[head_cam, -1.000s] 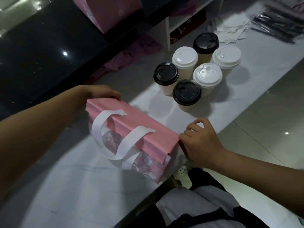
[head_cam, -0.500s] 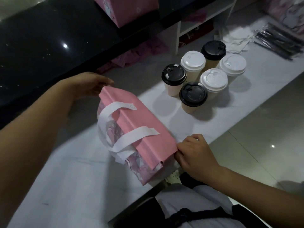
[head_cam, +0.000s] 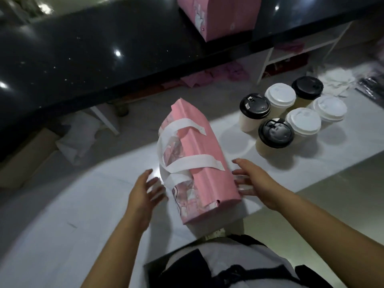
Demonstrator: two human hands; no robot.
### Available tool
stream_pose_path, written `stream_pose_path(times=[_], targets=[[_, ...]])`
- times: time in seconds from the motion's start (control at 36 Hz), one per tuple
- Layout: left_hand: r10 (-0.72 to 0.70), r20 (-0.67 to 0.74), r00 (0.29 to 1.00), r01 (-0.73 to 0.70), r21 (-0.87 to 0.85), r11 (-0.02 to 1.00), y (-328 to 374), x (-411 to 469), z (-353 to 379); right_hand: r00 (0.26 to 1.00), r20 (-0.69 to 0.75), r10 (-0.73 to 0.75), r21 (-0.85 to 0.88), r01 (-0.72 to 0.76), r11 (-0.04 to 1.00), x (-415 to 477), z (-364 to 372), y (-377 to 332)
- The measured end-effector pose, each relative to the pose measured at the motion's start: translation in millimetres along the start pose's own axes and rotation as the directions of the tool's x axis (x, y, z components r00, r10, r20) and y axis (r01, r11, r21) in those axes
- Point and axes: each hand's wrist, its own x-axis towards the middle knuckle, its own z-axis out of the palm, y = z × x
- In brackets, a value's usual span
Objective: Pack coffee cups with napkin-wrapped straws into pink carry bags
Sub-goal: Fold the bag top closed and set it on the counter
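A pink carry bag [head_cam: 204,150] with white strap handles lies folded on the white table [head_cam: 83,215], one end near the front edge. My left hand [head_cam: 143,194] hovers just left of the bag with fingers spread, blurred by motion. My right hand [head_cam: 255,179] is at the bag's right side with fingers apart, fingertips touching or nearly touching its edge. Several lidded coffee cups [head_cam: 291,119], some with black lids and some with white, stand clustered to the right of the bag.
White napkins [head_cam: 336,82] and dark wrapped straws [head_cam: 372,84] lie at the far right. Another pink bag [head_cam: 218,15] stands on the black counter [head_cam: 83,48] behind. Pink bags lie heaped under the counter. The table's front edge runs close to my body.
The bag has turned so its long side points away from me. My left hand left its far end and came down beside the near end. My right hand opened.
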Motion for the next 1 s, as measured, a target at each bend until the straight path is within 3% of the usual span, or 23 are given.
stream_pose_path(times=[0.11, 0.25, 0.42, 0.61, 1.0], targets=[[-0.166, 0.097, 0.981, 0.166, 0.004, 0.986, -15, -7, 14, 0.993, 0.05, 0.109, 0.1, -0.113, 0.989, 27, 10, -8], [-0.152, 0.065, 0.986, 0.149, 0.055, 0.987, -18, -3, 16, 0.993, 0.04, 0.111, 0.065, -0.113, 0.991, 36, 26, -11], [-0.095, 0.248, 0.964, 0.056, 0.16, 0.986, -18, -8, 13, 0.996, 0.061, 0.058, 0.09, -0.063, 0.994, 26, 46, -13], [-0.001, 0.26, 0.966, 0.023, -0.08, 0.997, -19, -27, 24, 0.991, 0.127, -0.033, 0.19, 0.008, 0.982, 10, 65, -11], [0.116, 0.184, 0.976, -0.077, -0.208, 0.975, -23, -29, 26, 0.983, 0.168, -0.068, 0.383, -0.002, 0.924, -9, 75, -25]])
